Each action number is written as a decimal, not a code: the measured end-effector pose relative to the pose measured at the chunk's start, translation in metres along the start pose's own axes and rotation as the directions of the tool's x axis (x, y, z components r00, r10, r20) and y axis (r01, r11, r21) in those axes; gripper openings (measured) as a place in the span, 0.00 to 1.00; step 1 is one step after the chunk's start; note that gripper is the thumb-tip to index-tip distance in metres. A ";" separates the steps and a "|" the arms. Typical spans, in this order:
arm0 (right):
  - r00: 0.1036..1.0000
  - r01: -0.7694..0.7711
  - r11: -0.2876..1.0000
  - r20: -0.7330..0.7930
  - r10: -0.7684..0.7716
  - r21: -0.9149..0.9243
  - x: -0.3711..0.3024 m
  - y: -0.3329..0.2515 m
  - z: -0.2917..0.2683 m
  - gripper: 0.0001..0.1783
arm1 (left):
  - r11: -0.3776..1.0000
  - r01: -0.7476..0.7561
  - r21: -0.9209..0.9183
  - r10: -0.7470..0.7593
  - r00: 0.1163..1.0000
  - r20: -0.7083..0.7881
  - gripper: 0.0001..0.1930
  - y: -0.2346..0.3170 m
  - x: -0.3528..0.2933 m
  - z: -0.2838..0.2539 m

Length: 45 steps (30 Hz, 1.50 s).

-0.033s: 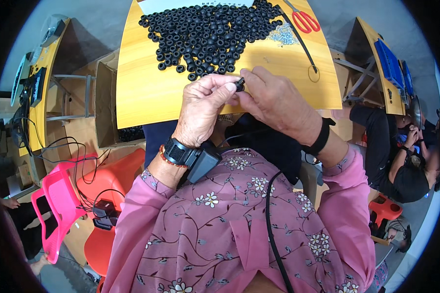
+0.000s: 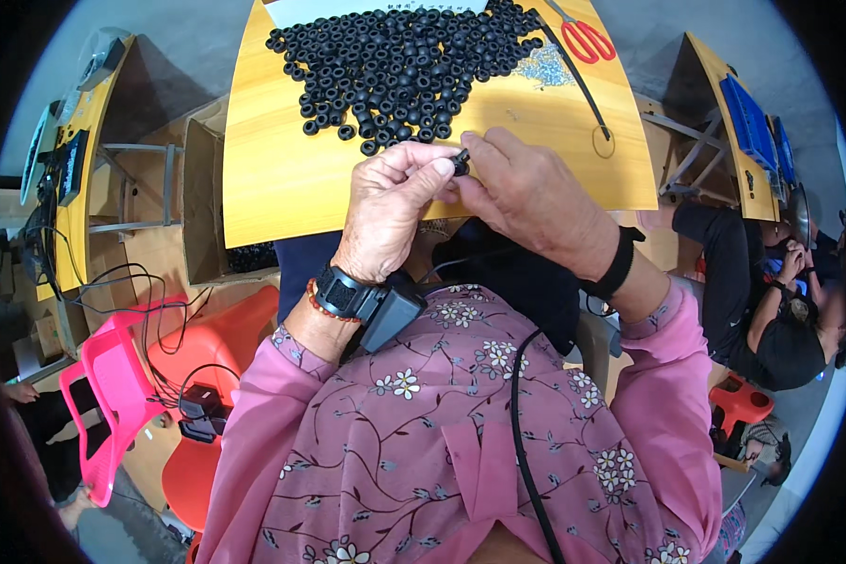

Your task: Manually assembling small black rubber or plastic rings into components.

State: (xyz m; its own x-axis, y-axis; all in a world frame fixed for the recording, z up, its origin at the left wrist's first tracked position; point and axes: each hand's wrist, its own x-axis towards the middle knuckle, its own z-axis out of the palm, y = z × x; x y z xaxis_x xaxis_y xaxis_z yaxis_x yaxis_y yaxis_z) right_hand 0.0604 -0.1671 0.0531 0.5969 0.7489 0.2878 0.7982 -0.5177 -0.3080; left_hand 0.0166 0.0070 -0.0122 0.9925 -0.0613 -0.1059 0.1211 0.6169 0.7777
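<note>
Just past the table's near edge, my left hand (image 2: pixel 391 202) pinches a small black ring-shaped part (image 2: pixel 460 164) between thumb and fingers. My right hand (image 2: pixel 543 195) meets it from the other side, its bent fingers closed at the same part; whether they hold a second small piece is hidden. Beyond both hands, many more black ring-shaped parts (image 2: pixel 385 80) lie heaped on the yellow table (image 2: pixel 273 188). A little pile of tiny silvery pieces (image 2: pixel 545 68) sits right of the heap.
Red-handled scissors (image 2: pixel 587 42), a thin black strip (image 2: pixel 573 75) and a yellowish loop (image 2: pixel 603 142) lie at the table's right. An open cardboard box (image 2: pixel 202 197) stands left of it, near red and pink chairs (image 2: pixel 113 376). Another person (image 2: pixel 771 329) sits at the right.
</note>
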 end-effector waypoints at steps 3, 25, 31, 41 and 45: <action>1.000 0.000 1.000 0.003 0.000 -0.004 0.001 -0.001 -0.001 0.14 | 0.999 -0.031 0.039 0.032 0.999 -0.003 0.05 -0.005 0.001 -0.003; 1.000 -0.027 0.959 0.019 0.022 0.282 0.005 0.025 0.003 0.08 | 0.985 -0.079 0.151 0.073 0.996 0.045 0.07 -0.005 0.005 -0.010; 0.997 0.041 0.994 0.061 -0.048 0.106 0.005 0.015 -0.005 0.06 | 0.939 -0.142 0.314 0.143 0.990 0.020 0.06 -0.006 0.002 -0.006; 0.993 0.040 0.994 0.102 -0.051 0.100 0.001 0.017 0.000 0.06 | 0.930 -0.156 0.334 0.167 0.986 -0.007 0.05 -0.008 0.000 -0.002; 0.993 0.031 0.997 0.110 -0.039 0.074 0.001 0.010 -0.002 0.09 | 0.936 -0.160 0.315 0.177 0.984 -0.026 0.03 -0.007 0.000 0.001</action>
State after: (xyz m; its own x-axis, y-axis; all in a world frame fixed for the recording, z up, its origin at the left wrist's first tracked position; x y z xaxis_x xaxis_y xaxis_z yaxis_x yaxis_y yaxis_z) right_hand 0.0690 -0.1725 0.0516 0.5524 0.8096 0.1987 0.8082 -0.4617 -0.3656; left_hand 0.0162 0.0016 -0.0168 0.9975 0.0689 0.0172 -0.0397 0.3397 0.9397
